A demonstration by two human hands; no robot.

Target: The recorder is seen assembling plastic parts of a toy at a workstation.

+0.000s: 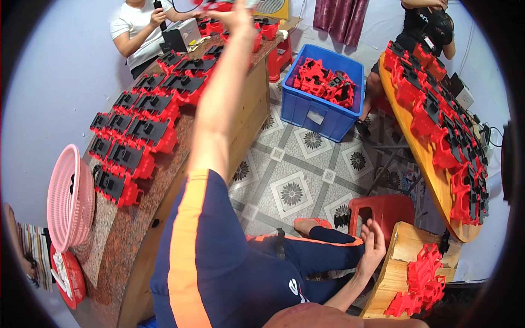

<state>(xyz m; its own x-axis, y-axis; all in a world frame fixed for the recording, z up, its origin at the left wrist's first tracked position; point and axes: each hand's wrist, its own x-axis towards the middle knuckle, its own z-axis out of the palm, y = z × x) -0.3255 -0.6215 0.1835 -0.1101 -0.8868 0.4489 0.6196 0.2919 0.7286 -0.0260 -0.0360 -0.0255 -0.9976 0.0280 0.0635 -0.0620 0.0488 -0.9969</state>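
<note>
My left arm reaches far forward over the stone-topped counter (180, 158). At the top edge of the view my left hand (238, 21) is smeared by motion, beside a red plastic part (219, 6); whether it grips that part cannot be made out. Below the arm, rows of red plastic frames with black plates (147, 128) stand on the counter. Low on the right, my right hand (374, 246) hangs with loosely bent fingers apart and nothing visible in it. It is between a red stool (396, 210) and a small wooden table (402, 240) bearing bare red plastic frames (424, 270).
A blue crate (311, 112) of red parts stands on the tiled floor. More red-and-black assemblies (437, 120) cover the curved wooden table (404, 120) at right. A pink basket (68, 202) leans at the counter's left. Two people (142, 33) are at the far ends.
</note>
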